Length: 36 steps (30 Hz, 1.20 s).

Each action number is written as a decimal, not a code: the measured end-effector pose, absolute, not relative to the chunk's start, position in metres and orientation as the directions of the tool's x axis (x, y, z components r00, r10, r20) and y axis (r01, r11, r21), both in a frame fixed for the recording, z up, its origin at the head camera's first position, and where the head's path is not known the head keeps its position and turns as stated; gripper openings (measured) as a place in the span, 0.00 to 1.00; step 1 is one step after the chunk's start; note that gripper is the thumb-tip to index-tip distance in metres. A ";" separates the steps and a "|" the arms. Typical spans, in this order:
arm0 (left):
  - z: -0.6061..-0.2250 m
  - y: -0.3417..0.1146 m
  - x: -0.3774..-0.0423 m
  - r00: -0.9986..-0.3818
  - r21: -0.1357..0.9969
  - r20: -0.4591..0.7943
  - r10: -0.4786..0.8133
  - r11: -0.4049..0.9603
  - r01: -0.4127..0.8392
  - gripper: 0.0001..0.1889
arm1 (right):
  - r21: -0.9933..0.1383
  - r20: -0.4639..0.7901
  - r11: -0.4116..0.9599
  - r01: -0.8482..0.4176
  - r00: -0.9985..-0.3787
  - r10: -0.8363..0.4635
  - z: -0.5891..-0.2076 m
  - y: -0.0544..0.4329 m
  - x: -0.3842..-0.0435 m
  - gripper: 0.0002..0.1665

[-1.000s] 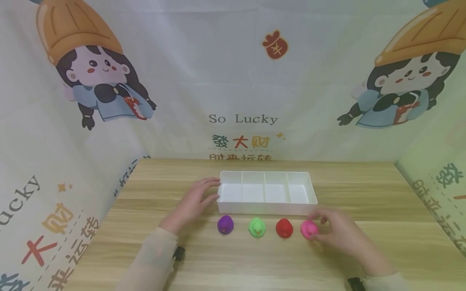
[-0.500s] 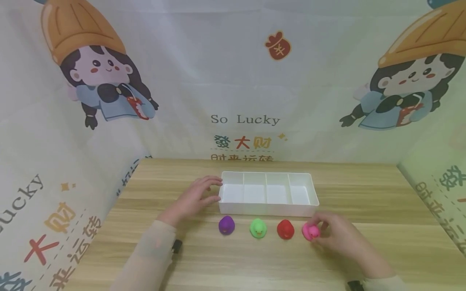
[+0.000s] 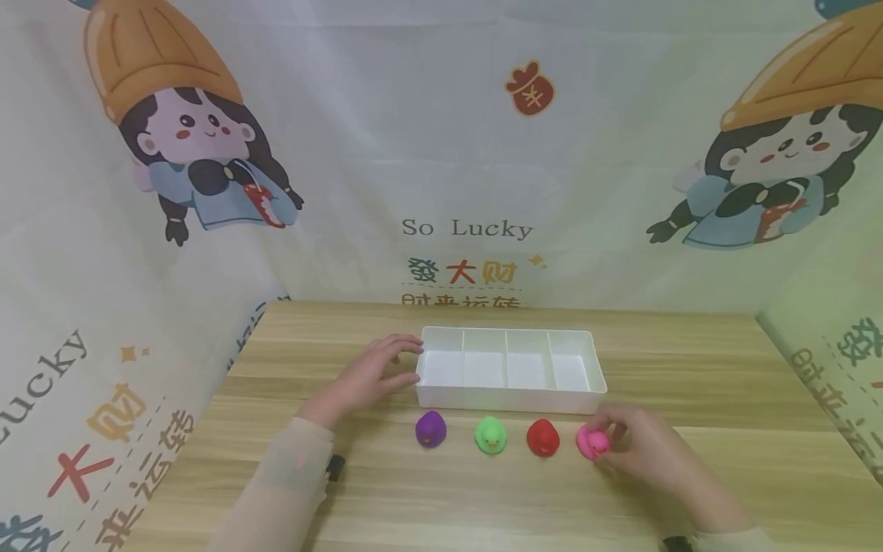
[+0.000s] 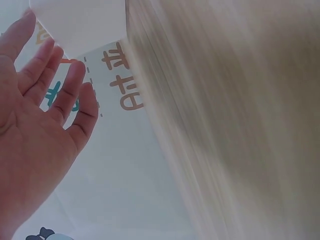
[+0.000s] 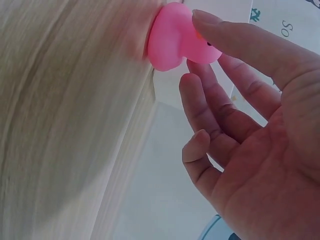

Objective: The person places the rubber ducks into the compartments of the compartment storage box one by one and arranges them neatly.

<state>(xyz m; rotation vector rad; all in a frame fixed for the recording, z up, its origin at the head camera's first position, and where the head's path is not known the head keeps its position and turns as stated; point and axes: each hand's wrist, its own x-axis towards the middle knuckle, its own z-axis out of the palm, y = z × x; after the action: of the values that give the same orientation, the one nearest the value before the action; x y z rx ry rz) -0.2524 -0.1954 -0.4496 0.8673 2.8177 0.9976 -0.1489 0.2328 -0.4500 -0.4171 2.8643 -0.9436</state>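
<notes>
At the right end of a row on the table, my right hand (image 3: 641, 445) pinches a pink toy duck (image 3: 593, 441) between thumb and fingers. The right wrist view shows the thumb over the front of the pink duck (image 5: 172, 37), its base at the wood. My left hand (image 3: 369, 376) rests its fingertips and thumb against the left end of a white four-part tray (image 3: 510, 399), fingers loosely bent; the left wrist view shows them at the tray's end wall (image 4: 82, 22). Left of the pink duck stand a red duck (image 3: 543, 438), a green duck (image 3: 490, 435) and a purple duck (image 3: 431, 429).
The ducks stand along the tray's front side on a wooden table (image 3: 483, 506). A printed cloth (image 3: 386, 115) hangs behind the table and at both sides. Dark wrist straps (image 3: 336, 468) show at the sleeves.
The pink duck has been turned in my right hand so its face shows more toward the front. My left hand stays at the tray's end; the whole view has shifted slightly.
</notes>
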 end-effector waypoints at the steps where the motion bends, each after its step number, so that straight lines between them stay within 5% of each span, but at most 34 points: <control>1: -0.450 -0.196 -0.252 -0.845 0.591 0.149 0.514 0.639 0.493 0.26 | -0.595 -0.011 0.773 -0.222 -0.959 -0.283 -0.450 0.233 -0.149 0.20; 36: -0.450 -0.196 -0.250 -0.855 0.584 0.096 0.510 0.667 0.463 0.30 | -0.563 0.227 0.697 -0.444 -0.894 -0.386 -0.430 0.222 -0.150 0.18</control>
<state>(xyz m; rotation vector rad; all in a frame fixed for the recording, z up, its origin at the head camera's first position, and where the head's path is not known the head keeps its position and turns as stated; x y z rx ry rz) -0.2505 -0.1957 -0.4499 0.8182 2.7981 0.9480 -0.1500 0.2216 -0.4300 -0.7302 2.9772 -1.0272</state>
